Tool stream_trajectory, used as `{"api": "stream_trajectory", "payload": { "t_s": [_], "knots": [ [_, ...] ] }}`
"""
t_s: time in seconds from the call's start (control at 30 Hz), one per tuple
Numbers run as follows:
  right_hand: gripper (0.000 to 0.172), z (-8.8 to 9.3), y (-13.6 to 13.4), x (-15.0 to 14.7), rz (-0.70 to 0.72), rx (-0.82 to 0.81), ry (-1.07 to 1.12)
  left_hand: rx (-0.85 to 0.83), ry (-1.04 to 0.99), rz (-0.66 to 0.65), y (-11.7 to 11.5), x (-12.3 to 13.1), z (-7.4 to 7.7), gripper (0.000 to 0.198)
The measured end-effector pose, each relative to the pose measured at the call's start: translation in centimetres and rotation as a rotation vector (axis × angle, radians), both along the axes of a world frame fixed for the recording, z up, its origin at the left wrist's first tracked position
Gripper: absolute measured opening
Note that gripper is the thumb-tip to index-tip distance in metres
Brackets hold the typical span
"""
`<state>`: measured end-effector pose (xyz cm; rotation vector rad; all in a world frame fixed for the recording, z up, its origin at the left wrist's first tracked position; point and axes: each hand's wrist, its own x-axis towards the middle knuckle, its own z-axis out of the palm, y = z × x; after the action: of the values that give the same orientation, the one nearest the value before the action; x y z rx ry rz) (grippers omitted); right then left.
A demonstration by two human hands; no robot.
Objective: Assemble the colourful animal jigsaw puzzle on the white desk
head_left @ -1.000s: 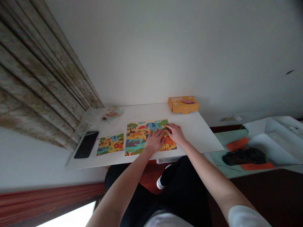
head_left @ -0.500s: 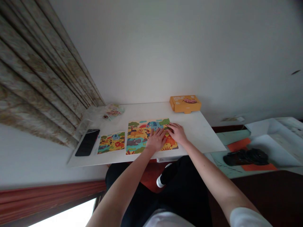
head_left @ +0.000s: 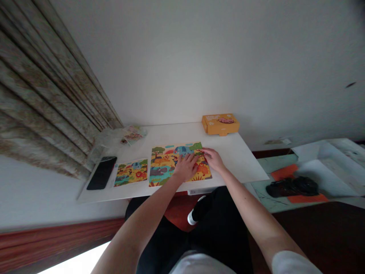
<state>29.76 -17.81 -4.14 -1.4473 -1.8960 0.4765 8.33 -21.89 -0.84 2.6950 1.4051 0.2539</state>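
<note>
A large jungle-animal jigsaw puzzle (head_left: 164, 161) lies flat on the white tabletop (head_left: 228, 152). My left hand (head_left: 186, 168) rests on its lower middle, fingers apart, on the blue and green area. Close beside it, my right hand (head_left: 213, 160) lies on the puzzle's right part, its fingertips drawn together near the upper right. Any piece under those fingertips is too small to tell. To the left lies a smaller picture card (head_left: 131, 173) with similar animals. Neither hand touches it.
A black phone (head_left: 101, 173) lies at the table's left end, and a clear bag with printed cards (head_left: 133, 134) sits behind it. An orange box (head_left: 220, 124) stands at the back edge. A curtain hangs left; a black object on orange sheets lies right.
My right hand's fingers have drawn closer together on the puzzle, and my left hand has shifted slightly. The whole view has also moved a little.
</note>
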Motion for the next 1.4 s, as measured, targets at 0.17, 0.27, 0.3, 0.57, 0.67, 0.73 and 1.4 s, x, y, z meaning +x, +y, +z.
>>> {"api": "stream_trajectory", "payload": {
  "t_s": [0.17, 0.27, 0.3, 0.57, 0.67, 0.73, 1.4],
  "knots": [
    [0.040, -0.8, 0.3, 0.2, 0.014, 0.065, 0.006, -0.025, 0.069, -0.055, 0.8, -0.1, 0.7, 0.052],
    [0.039, -1.0, 0.4, 0.1, 0.007, 0.075, -0.031, -0.040, 0.075, -0.057, 1.0, -0.1, 0.4, 0.053],
    [0.038, -1.1, 0.4, 0.1, 0.005, 0.077, -0.043, -0.044, 0.076, -0.052, 0.9, -0.1, 0.3, 0.053],
    [0.037, -1.1, 0.2, 0.1, -0.018, 0.057, -0.100, -0.051, 0.092, 0.018, 0.4, 1.0, 0.7, 0.050],
    [0.038, -1.0, 0.2, 0.1, -0.023, 0.033, -0.110, -0.051, 0.085, 0.034, 0.3, 1.2, 0.6, 0.051],
    [0.037, -1.0, 0.2, 0.0, -0.018, 0.037, -0.111, -0.051, 0.080, 0.042, 0.2, 1.3, 0.4, 0.052],
    [0.037, -1.1, -3.3, -0.8, -0.035, 0.168, -0.217, -0.021, 0.011, 0.066, 0.1, 1.3, -1.6, 0.048]
  ]
}}
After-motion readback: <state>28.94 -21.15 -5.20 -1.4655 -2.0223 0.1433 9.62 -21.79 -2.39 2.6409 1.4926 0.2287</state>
